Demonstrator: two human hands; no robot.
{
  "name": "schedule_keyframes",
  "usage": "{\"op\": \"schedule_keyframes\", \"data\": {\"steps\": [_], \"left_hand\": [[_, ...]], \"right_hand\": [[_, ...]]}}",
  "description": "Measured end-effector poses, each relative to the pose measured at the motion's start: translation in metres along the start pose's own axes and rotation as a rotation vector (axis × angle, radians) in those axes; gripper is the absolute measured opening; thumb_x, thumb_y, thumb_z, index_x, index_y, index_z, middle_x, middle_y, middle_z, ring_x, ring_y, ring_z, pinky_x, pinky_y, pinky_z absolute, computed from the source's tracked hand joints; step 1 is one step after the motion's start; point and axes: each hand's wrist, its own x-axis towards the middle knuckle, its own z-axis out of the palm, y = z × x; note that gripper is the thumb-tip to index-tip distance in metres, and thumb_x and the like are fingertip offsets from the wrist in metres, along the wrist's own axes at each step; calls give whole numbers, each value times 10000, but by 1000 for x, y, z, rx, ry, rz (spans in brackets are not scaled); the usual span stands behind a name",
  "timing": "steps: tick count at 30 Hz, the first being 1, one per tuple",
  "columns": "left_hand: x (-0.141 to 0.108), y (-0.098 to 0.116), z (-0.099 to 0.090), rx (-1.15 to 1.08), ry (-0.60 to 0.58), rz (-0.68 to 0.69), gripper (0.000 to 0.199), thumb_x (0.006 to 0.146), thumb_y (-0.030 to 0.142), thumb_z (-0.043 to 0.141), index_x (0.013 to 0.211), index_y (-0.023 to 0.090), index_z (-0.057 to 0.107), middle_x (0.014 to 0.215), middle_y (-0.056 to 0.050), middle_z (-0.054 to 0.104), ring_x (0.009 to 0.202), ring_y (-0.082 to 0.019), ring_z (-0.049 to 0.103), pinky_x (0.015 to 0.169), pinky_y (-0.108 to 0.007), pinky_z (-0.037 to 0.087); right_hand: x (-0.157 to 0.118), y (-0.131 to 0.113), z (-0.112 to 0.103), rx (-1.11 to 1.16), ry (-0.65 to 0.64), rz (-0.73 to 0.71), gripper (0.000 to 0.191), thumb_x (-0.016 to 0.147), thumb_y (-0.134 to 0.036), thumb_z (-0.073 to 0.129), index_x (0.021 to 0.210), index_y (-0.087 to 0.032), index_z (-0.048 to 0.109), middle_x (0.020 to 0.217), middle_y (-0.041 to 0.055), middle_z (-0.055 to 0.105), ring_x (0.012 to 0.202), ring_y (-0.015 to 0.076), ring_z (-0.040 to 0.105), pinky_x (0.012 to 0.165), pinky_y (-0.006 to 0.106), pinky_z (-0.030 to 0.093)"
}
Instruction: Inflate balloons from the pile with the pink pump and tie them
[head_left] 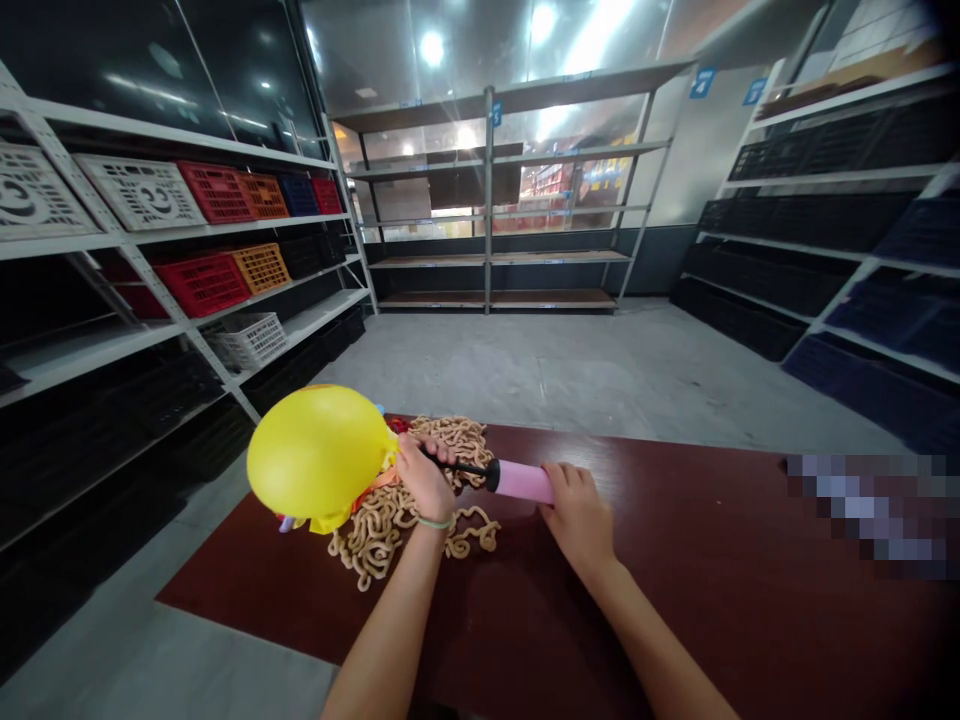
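Observation:
A yellow balloon (319, 452), inflated and rounded, stands to the left above the table. My left hand (426, 480) is closed around its neck and the black end of a balloon pump, so the join between them is hidden. Between my hands a black rod shows, running into the pump's pink barrel (523, 481). My right hand (581, 512) grips the barrel's right end. Beneath and around my left hand lies a pile of long beige balloons or cords (375, 530), twisted together; their exact kind is unclear. Orange and red pieces show among them.
The dark red table (675, 560) extends to the right, where a blurred patch covers something. Shelves (300, 322) with coloured crates, including a red crate (202, 285), line the left. A metal rack (487, 200) stands at the back, and dark crates (810, 215) fill the right shelves.

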Motion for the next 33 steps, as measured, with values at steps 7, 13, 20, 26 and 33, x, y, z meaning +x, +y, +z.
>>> {"op": "schedule_keyframes", "data": {"steps": [7,13,20,26,33], "left_hand": [[-19,-19,5,60,-119,-91,399,902,533,530,716,218,372,516,82,402,374,-80,410,386,-213,351],[5,2,0,10,-63,3,379,894,540,523,741,223,381,522,80,416,394,-87,421,412,-219,358],[10,5,6,-28,-59,-3,390,896,527,543,713,220,386,527,68,421,411,-87,421,411,-218,363],[-15,-21,9,62,-197,-79,445,884,561,554,662,204,409,526,56,442,398,-84,429,393,-226,370],[-15,-16,10,33,-165,-35,410,908,537,527,691,214,399,537,58,448,418,-95,452,413,-239,400]], "right_hand": [[-3,-10,5,67,-110,-89,524,806,-136,610,1293,-259,461,1133,52,614,1022,240,531,725,306,403],[8,30,2,16,-46,-73,493,790,-130,608,1255,-252,498,1146,60,614,1052,239,528,785,318,391],[5,22,3,-21,-46,23,355,814,-157,602,1155,-224,534,1058,55,609,980,236,531,711,308,375],[-2,-16,11,72,-120,5,381,806,-156,622,1166,-204,507,1061,59,616,992,231,556,716,304,390],[5,21,1,10,-54,-16,377,824,-164,597,1184,-236,511,1094,49,618,1004,234,553,747,316,398]]}}
